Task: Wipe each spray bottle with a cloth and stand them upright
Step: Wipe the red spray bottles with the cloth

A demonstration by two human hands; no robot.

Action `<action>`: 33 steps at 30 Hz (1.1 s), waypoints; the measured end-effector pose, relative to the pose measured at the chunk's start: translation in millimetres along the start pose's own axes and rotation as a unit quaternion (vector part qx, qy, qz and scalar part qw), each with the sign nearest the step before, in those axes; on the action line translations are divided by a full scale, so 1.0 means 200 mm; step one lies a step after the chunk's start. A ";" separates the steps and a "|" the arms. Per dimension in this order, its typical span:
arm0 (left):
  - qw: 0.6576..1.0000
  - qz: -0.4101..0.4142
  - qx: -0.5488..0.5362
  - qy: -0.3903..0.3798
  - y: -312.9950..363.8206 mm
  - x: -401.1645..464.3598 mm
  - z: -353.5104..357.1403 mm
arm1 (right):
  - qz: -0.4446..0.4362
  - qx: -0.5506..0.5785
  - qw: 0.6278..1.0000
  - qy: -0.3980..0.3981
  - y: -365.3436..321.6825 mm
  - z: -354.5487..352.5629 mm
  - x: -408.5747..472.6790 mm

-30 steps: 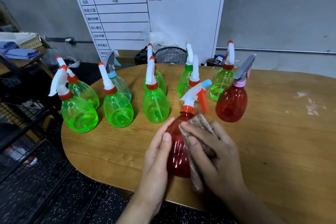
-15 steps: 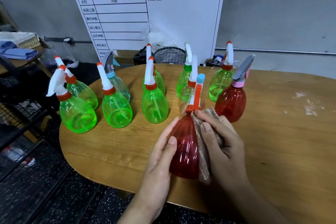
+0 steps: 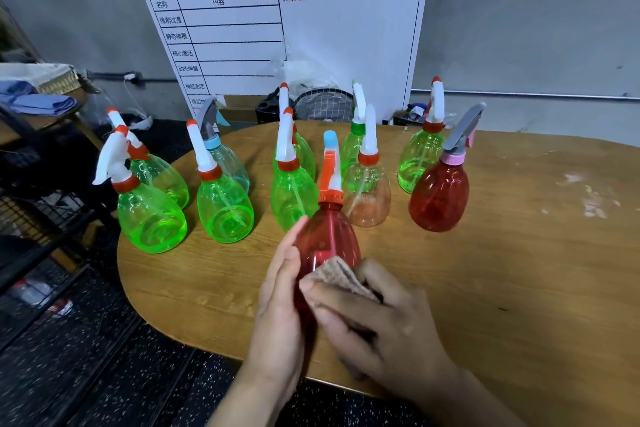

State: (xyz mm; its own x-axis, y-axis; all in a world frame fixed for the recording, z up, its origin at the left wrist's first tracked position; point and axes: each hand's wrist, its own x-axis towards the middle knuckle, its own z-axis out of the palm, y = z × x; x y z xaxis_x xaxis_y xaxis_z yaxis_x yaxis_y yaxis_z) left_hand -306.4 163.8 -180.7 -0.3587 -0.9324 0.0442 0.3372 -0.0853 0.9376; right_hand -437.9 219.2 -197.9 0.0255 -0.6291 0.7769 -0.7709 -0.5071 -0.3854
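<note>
Head view: red spray bottle (image 3: pixel 325 243) sits near the front edge of the wooden table (image 3: pixel 519 270), upright or close to it, nozzle pointing away. Left hand (image 3: pixel 280 291) braces its left side with straight fingers laid flat against the plastic, not wrapped. Right hand (image 3: pixel 377 319) presses a tan cloth (image 3: pixel 341 276) to the lower front of the body, fingers curled over the cloth and pinching it in place.

Risks: the brace is only a flat palm, so a hard wipe stroke from the right could probably slide or tip the bottle toward the table's near edge. A push forward would knock it into the clear bottle (image 3: pixel 367 198) and the green bottle (image 3: pixel 294 194) just behind, and that row stands tight enough to topple in a chain. Whether the base is fully on the table is hard to tell, since the hands cover it.

Versus a second ago: the bottle was tilted with its trigger swung right; now the head faces away. The cloth was draped high along the right shoulder and has dropped to the lower front. Left hand stays flat on the same side. Other bottles unmoved.
</note>
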 end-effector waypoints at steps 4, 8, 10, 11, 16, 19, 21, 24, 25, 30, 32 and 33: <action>0.997 0.006 0.067 -0.030 -0.04 -0.01 0.00 | 0.130 0.053 0.988 0.065 0.06 -0.06 0.03; 0.994 0.010 0.094 -0.054 -0.08 -0.01 0.01 | 0.205 0.074 0.971 0.104 0.13 -0.08 0.05; 0.995 0.009 0.090 -0.053 -0.09 0.00 0.00 | 0.201 0.074 0.972 0.097 0.11 -0.07 0.04; 0.995 0.006 0.087 -0.046 -0.09 0.00 -0.01 | 0.190 0.072 0.975 0.089 0.10 -0.07 0.04; 1.000 -0.003 0.025 0.009 -0.03 0.00 -0.01 | 0.065 0.030 0.997 0.006 -0.01 0.00 0.00; 1.000 0.002 0.003 0.018 -0.01 0.00 0.00 | -0.005 -0.001 1.000 -0.016 -0.01 0.02 -0.02; 1.000 0.009 0.024 0.005 -0.01 0.00 0.00 | 0.025 0.008 1.000 0.009 0.01 0.00 0.00; 0.997 0.010 0.073 -0.023 -0.05 0.00 0.00 | 0.116 0.044 0.991 0.057 0.06 -0.05 0.02; 0.996 0.006 0.078 -0.032 -0.06 0.00 0.00 | 0.142 0.051 0.986 0.072 0.08 -0.06 0.03; 0.997 0.002 0.066 -0.036 -0.10 0.01 -0.01 | 0.191 0.069 0.975 0.089 0.09 -0.06 0.04; 0.998 0.002 0.052 -0.024 -0.10 0.02 -0.02 | 0.174 0.063 0.980 0.077 0.07 -0.05 0.04; 0.999 0.000 0.042 -0.017 -0.09 0.02 -0.02 | 0.156 0.058 0.984 0.064 0.05 -0.04 0.04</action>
State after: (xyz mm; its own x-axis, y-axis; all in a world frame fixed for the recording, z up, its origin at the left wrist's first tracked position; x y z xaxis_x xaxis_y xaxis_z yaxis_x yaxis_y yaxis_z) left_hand -310.0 160.7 -198.4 -0.3893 -0.9195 0.0546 0.2636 -0.0544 0.9631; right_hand -451.0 213.8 -191.3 -0.2875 -0.6896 0.6647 -0.6506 -0.3687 -0.6639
